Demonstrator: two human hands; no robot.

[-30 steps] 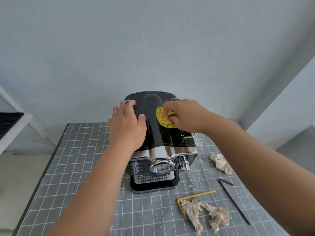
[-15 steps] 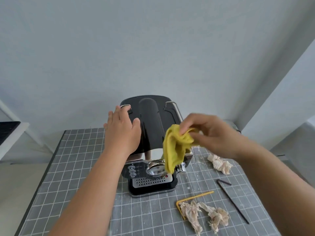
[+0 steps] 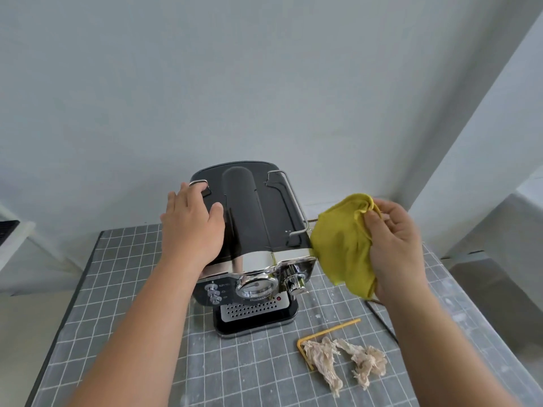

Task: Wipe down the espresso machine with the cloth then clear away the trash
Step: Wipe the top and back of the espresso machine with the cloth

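A black and chrome espresso machine stands in the middle of the grey gridded mat. My left hand rests flat on the left half of its top, fingers straight. To the machine's right, my right hand grips a bunched yellow cloth in the air beside the machine's right wall. On the mat in front lie two crumpled beige paper wads and a bent yellow straw. A thin black straw shows partly behind my right forearm.
The gridded mat covers a table whose left edge drops to a pale floor. A grey-blue wall rises right behind the machine. A grey block stands beyond the table's right edge. A white shelf edge shows far left.
My right hand lifted the yellow cloth off the machine's top and carried it out to the right side. The left hand stayed on the top.
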